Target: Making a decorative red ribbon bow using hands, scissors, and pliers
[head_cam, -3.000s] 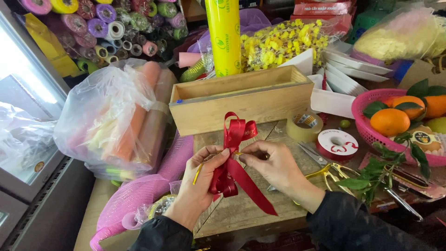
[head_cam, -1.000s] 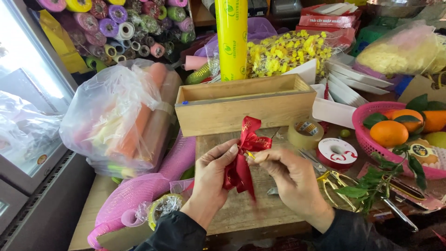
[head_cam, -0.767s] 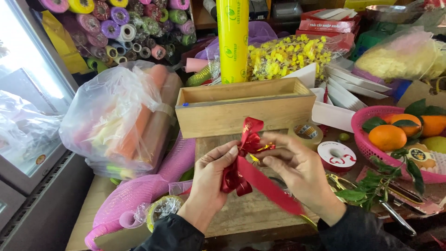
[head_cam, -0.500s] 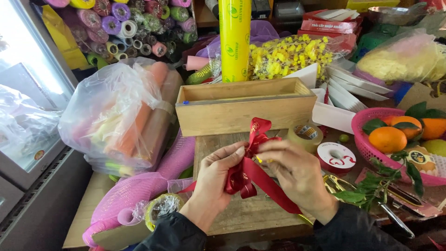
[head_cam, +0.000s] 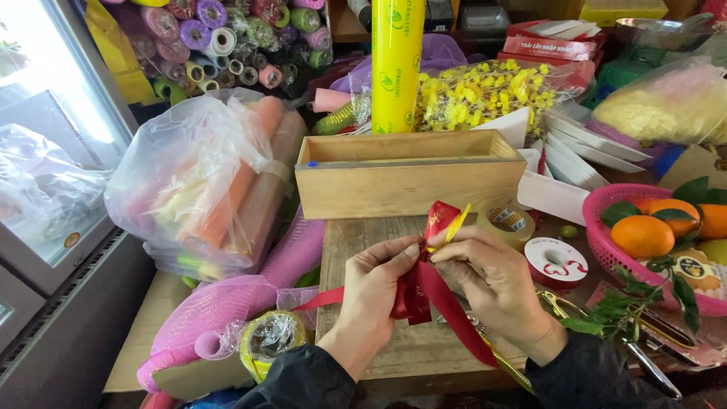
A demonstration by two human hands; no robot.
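Note:
A red ribbon bow (head_cam: 421, 291) with gold print is pinched between both hands over a wooden board (head_cam: 356, 235). My left hand (head_cam: 375, 291) grips its gathered middle from the left, thumb and forefinger closed on it. My right hand (head_cam: 492, 284) holds the same middle from the right, together with a thin gold strip (head_cam: 454, 224) that sticks up beside the top loop. One red tail (head_cam: 462, 333) hangs down to the right, another runs left under my left hand.
A long open wooden box (head_cam: 409, 178) stands just behind the hands. A tape roll (head_cam: 506, 224), a red ribbon spool (head_cam: 556, 263), gold-handled scissors (head_cam: 564, 309) and a pink basket of oranges (head_cam: 606, 246) are to the right. A plastic bag of paper rolls (head_cam: 204, 182) and pink mesh (head_cam: 219, 310) are on the left.
Both hands have stayed on the bow's middle and shifted slightly right. The right hand has wound the gold strip around it, and its end now stands up by the top loop.

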